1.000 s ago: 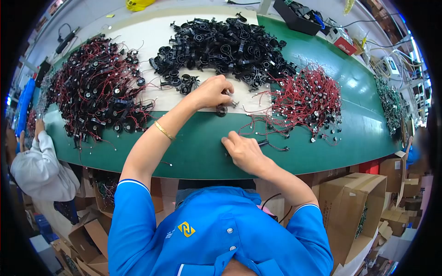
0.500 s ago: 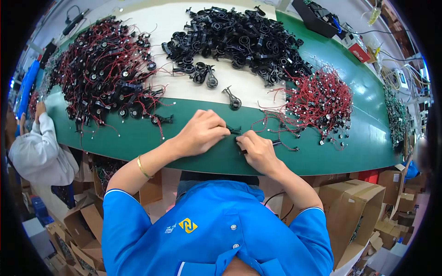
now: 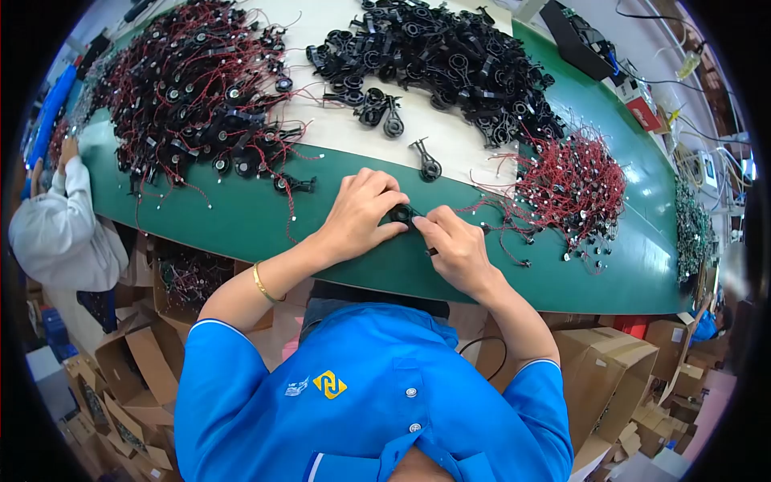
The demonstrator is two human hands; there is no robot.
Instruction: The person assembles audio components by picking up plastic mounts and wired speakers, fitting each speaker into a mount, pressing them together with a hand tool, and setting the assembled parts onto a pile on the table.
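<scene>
Table (image 3: 241, 229) with a green top fills most of the view, a pale mat (image 3: 353, 128) laid along its far side. Heaped on it are a pile of black parts with red wires (image 3: 193, 88), a pile of bare black parts (image 3: 450, 56), and a smaller tangle of red-wired pieces (image 3: 570, 181). Near the table's front edge, the left hand (image 3: 357, 213) and right hand (image 3: 454, 249) meet, both pinching a small black round part (image 3: 401, 214) between their fingertips. Only its dark ring-shaped top shows; the fingers hide the rest, and any wire on it cannot be made out.
</scene>
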